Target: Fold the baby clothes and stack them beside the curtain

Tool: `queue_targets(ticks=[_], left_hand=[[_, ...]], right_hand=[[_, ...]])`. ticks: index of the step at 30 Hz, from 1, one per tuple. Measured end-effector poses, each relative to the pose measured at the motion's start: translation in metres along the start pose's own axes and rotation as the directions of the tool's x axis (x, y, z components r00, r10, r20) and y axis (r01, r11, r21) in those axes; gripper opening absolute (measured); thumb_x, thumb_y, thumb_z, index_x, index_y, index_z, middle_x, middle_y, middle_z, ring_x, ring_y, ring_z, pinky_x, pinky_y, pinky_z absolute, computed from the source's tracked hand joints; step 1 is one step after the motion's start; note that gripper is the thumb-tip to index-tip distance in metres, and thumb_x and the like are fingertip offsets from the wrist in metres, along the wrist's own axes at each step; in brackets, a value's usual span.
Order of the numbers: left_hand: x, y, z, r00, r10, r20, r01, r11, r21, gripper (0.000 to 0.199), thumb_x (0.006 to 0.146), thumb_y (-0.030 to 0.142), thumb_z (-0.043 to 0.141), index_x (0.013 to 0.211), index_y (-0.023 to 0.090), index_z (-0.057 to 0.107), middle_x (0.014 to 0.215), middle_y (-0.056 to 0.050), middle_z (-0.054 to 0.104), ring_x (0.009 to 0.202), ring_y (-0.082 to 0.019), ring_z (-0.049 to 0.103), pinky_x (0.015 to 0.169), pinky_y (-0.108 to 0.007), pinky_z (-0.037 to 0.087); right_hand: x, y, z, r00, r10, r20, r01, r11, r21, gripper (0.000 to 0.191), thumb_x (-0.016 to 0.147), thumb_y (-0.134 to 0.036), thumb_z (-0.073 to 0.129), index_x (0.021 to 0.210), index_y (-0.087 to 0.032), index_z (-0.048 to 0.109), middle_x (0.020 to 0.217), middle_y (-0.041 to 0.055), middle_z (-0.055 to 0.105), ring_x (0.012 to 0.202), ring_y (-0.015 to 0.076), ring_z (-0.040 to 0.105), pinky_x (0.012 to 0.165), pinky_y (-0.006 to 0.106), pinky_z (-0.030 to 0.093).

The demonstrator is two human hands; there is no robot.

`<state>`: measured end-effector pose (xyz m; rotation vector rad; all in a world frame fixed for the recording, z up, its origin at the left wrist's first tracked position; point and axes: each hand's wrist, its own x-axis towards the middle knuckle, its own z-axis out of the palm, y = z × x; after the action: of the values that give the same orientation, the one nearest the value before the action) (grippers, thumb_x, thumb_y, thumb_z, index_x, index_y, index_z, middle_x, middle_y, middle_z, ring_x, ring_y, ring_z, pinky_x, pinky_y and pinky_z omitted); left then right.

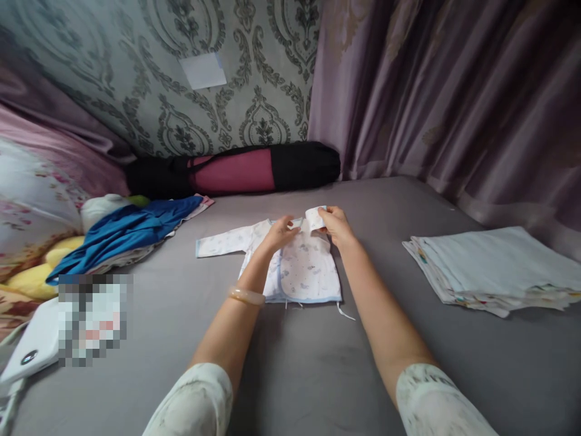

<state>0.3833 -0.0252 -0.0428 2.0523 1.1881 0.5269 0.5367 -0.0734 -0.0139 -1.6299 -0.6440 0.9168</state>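
Observation:
A small white baby shirt (pixel 306 275) with a faint print and light blue trim lies front up on the grey bed. Its left-hand sleeve stretches out flat to the side, and thin ties hang from the hem. My right hand (pixel 336 225) pinches the other sleeve, which is lifted and folded in toward the collar. Over the chest, just below the neckline, hovers my left hand (pixel 282 233), its fingers loosely bent and apart, holding nothing I can see. A pale bangle (pixel 246 296) circles my left wrist.
A stack of folded white cloths (pixel 494 263) lies at the right. On the left are a blue garment (pixel 136 233), yellow plush (pixel 31 281) and a white device with a cable (pixel 34 345). A long black and maroon bag (pixel 236 169) rests along the patterned wall; purple curtains (pixel 408 91) hang right.

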Motion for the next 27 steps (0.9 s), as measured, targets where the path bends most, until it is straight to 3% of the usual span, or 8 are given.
queue_targets(ticks=[4, 6, 8, 10, 14, 19, 23, 27], left_hand=[[-0.019, -0.01, 0.001, 0.981, -0.19, -0.024, 0.161, 0.886, -0.434, 0.037, 0.094, 0.033, 0.045, 0.122, 0.009, 0.053, 0.104, -0.014, 0.067, 0.081, -0.016, 0.066, 0.071, -0.027, 0.052], [-0.023, -0.012, 0.004, 0.976, -0.215, -0.037, 0.167, 0.845, -0.508, 0.039, 0.097, 0.04, 0.04, 0.116, 0.01, 0.056, 0.103, -0.014, 0.066, 0.08, -0.016, 0.065, 0.07, -0.026, 0.052], [-0.024, -0.013, 0.006, 0.967, -0.247, -0.069, 0.178, 0.84, -0.512, 0.047, 0.097, 0.048, 0.037, 0.118, 0.012, 0.057, 0.104, -0.013, 0.065, 0.08, -0.016, 0.064, 0.068, -0.025, 0.052], [-0.025, -0.013, 0.008, 0.955, -0.277, -0.11, 0.19, 0.85, -0.491, 0.054, 0.095, 0.053, 0.042, 0.131, 0.013, 0.049, 0.099, -0.01, 0.063, 0.076, -0.015, 0.062, 0.064, -0.024, 0.051], [-0.025, -0.018, 0.012, 0.962, -0.221, -0.157, 0.129, 0.883, -0.451, 0.066, 0.087, 0.032, 0.059, 0.147, 0.018, 0.034, 0.076, 0.002, 0.055, 0.056, -0.008, 0.05, 0.056, -0.019, 0.043], [-0.019, -0.027, 0.014, 0.973, -0.085, -0.213, 0.014, 0.949, -0.315, 0.04, 0.081, 0.013, 0.054, 0.119, 0.016, 0.065, 0.076, 0.0, 0.06, 0.061, -0.01, 0.053, 0.065, -0.022, 0.046], [-0.014, -0.03, 0.015, 0.952, -0.008, -0.306, -0.069, 0.969, -0.239, 0.035, 0.081, 0.012, 0.05, 0.108, 0.014, 0.071, 0.099, -0.007, 0.07, 0.088, -0.017, 0.063, 0.087, -0.03, 0.048], [-0.01, -0.035, 0.016, 0.946, 0.026, -0.323, -0.092, 0.977, -0.191, 0.039, 0.081, 0.013, 0.047, 0.114, 0.015, 0.069, 0.119, -0.01, 0.068, 0.108, -0.021, 0.061, 0.097, -0.034, 0.046]], right_hand=[[-0.009, 0.009, 0.017, 0.997, 0.0, 0.071, 0.004, 0.998, -0.058, 0.026, 0.095, -0.03, 0.047, 0.117, -0.017, 0.052, 0.102, 0.0084, 0.068, 0.076, 0.0152, 0.067, 0.058, 0.025, 0.055], [-0.016, 0.011, 0.022, 0.964, -0.002, 0.265, 0.024, 0.996, -0.08, 0.035, 0.097, -0.034, 0.042, 0.128, -0.018, 0.048, 0.118, 0.011, 0.065, 0.092, 0.0178, 0.068, 0.071, 0.028, 0.057], [-0.02, 0.011, 0.022, 0.889, 0.001, 0.458, 0.035, 0.997, -0.07, 0.041, 0.1, -0.035, 0.035, 0.137, -0.019, 0.043, 0.135, 0.0127, 0.057, 0.114, 0.0182, 0.061, 0.088, 0.03, 0.053], [-0.018, 0.009, 0.017, 0.857, -0.005, 0.515, 0.029, 0.999, -0.038, 0.046, 0.101, -0.034, 0.029, 0.143, -0.019, 0.038, 0.15, 0.0128, 0.043, 0.131, 0.0175, 0.048, 0.102, 0.033, 0.044], [0.001, 0.006, -0.008, 0.918, -0.041, 0.395, -0.004, 0.994, 0.111, 0.049, 0.101, -0.038, 0.022, 0.142, -0.017, 0.041, 0.154, 0.0137, 0.037, 0.136, 0.0184, 0.042, 0.111, 0.037, 0.034], [0.024, 0.013, -0.039, 0.985, -0.07, 0.158, 0.044, 0.986, 0.159, 0.04, 0.1, -0.034, 0.031, 0.126, -0.018, 0.056, 0.14, 0.0142, 0.053, 0.124, 0.0188, 0.055, 0.105, 0.037, 0.041], [0.03, 0.023, -0.037, 0.984, -0.162, 0.08, 0.172, 0.977, -0.127, 0.036, 0.096, -0.026, 0.036, 0.12, -0.017, 0.061, 0.131, 0.0128, 0.062, 0.118, 0.0188, 0.059, 0.103, 0.038, 0.043], [0.022, 0.031, -0.017, 0.94, -0.279, 0.197, 0.341, 0.736, -0.584, 0.042, 0.095, -0.022, 0.035, 0.128, -0.012, 0.058, 0.135, 0.0152, 0.058, 0.128, 0.0203, 0.05, 0.108, 0.035, 0.036]])
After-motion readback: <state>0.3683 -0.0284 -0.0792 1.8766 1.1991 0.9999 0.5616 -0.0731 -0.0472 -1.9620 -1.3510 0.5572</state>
